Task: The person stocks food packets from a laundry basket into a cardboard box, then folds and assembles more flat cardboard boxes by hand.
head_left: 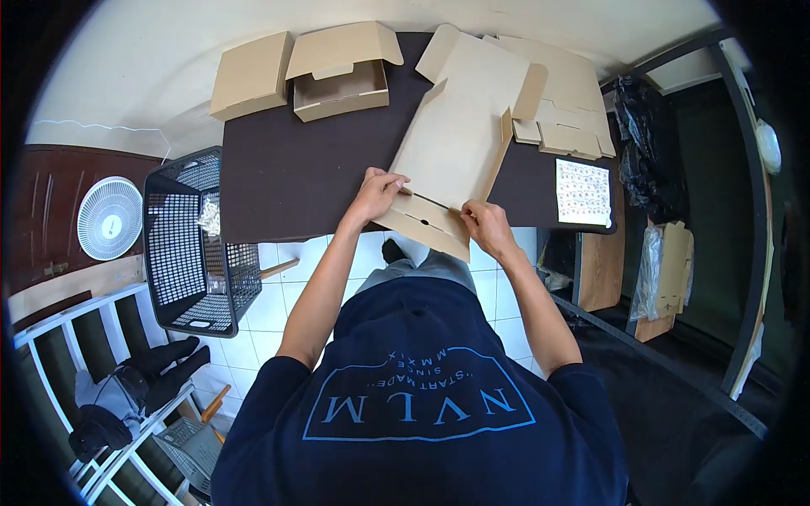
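Note:
A partly folded cardboard box lies on the dark table, its near end reaching over the table's front edge. My left hand pinches the left corner of the near panel, fingers closed on the cardboard. At the right corner of that same panel, my right hand grips the cardboard with its fingers bent together. Between the hands runs a dark slot, with a small hole in the flap below it. The box's side walls stand partly raised, and its long lid part stretches toward the back.
At the back left of the dark table stand a closed box and a box with its lid ajar. Flat cardboard and a printed sheet lie right. A black crate stands left.

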The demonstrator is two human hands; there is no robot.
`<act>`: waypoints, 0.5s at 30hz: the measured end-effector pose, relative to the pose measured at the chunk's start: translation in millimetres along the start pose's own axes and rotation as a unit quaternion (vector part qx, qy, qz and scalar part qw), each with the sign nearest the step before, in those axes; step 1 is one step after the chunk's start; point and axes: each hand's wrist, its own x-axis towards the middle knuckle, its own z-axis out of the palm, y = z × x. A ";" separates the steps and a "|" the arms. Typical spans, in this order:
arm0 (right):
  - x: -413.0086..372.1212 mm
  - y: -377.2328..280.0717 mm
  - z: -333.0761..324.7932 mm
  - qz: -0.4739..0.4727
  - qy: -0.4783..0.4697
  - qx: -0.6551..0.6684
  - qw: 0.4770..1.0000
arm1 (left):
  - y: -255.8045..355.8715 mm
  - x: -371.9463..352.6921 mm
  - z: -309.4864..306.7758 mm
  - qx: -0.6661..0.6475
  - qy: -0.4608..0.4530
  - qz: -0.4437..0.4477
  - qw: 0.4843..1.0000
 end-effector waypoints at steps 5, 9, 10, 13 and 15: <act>0.5 -1.7 -16.1 -0.004 -0.064 0.003 0.998 | 5.9 17.9 -7.0 0.050 0.006 -0.033 0.998; -5.8 2.2 -26.3 -0.047 -0.117 0.007 0.992 | 11.4 31.1 -12.8 -0.045 -0.030 -0.100 0.993; -8.0 1.3 -28.3 -0.064 -0.125 -0.006 0.990 | 7.2 34.6 -11.2 -0.081 -0.037 -0.127 0.988; -13.0 -12.3 -37.3 -0.031 -0.165 -0.050 0.985 | 7.7 37.8 -9.7 -0.068 -0.027 -0.141 0.987; -16.3 -8.6 -27.5 -0.028 -0.144 -0.049 0.988 | 12.7 35.8 -13.2 -0.078 -0.039 -0.141 0.986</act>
